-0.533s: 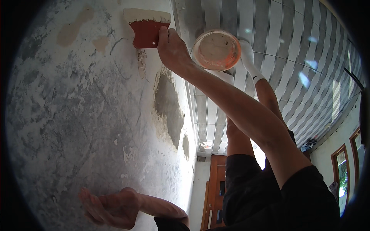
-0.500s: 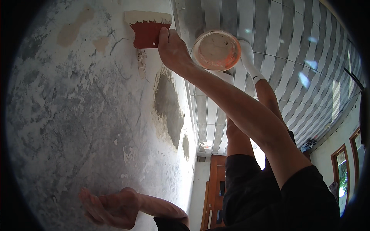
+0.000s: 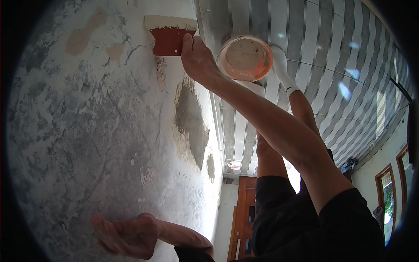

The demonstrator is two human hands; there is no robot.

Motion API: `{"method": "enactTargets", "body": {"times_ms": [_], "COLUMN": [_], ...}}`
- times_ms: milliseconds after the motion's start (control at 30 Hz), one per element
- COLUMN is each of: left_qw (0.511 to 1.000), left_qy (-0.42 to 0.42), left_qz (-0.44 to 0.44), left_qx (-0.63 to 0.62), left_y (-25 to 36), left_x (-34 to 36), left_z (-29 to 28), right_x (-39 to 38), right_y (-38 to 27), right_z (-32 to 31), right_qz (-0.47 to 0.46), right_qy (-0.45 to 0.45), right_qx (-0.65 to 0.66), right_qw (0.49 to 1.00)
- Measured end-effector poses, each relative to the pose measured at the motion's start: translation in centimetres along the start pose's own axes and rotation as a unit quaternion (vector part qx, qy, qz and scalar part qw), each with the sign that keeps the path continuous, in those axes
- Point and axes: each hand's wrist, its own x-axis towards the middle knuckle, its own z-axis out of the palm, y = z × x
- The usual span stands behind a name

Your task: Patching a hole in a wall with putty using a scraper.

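My right hand [image 3: 198,61] grips a dark red putty knife [image 3: 168,41] at its lower right corner. The broad blade lies on the wall [image 3: 109,144], and a thick band of pale putty [image 3: 170,22] runs along its far edge. A rough streak of putty [image 3: 161,74] marks the wall just below the tool. At the lower left, my left hand [image 3: 124,236] is beside the wall with its fingers loosely bent and nothing in them. Whether it touches the wall, I cannot tell.
An orange-rimmed bucket [image 3: 245,57] of pale putty stands on the striped tile floor [image 3: 336,65], next to my sock-covered foot [image 3: 281,65]. A bare grey patch [image 3: 192,122] shows on the wall near the floor line. A wooden door [image 3: 245,214] stands beyond.
My right hand and the putty knife have shifted slightly right and down in the view, along the wall. The left hand has barely moved.
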Motion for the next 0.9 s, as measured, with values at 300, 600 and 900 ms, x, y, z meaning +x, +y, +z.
{"method": "enactTargets", "body": {"times_ms": [300,600,900], "left_qw": [1.0,0.999,0.996], "left_qy": [0.0,0.019,0.046], "left_qz": [-0.003,-0.034,-0.076], "left_qx": [-0.008,0.02,0.031], "left_y": [0.1,1.7,1.1], "left_x": [0.1,0.8,-0.5], "left_z": [0.1,0.2,0.9], "right_x": [-0.3,-1.1,3.7], "right_y": [-0.3,8.4,21.9], "right_z": [-0.1,-8.0,-16.7], "right_qz": [-0.048,-0.116,-0.09], "right_qy": [-0.006,0.046,0.035], "right_qx": [0.003,-0.013,-0.35], "right_qw": [0.999,0.992,0.932]}}
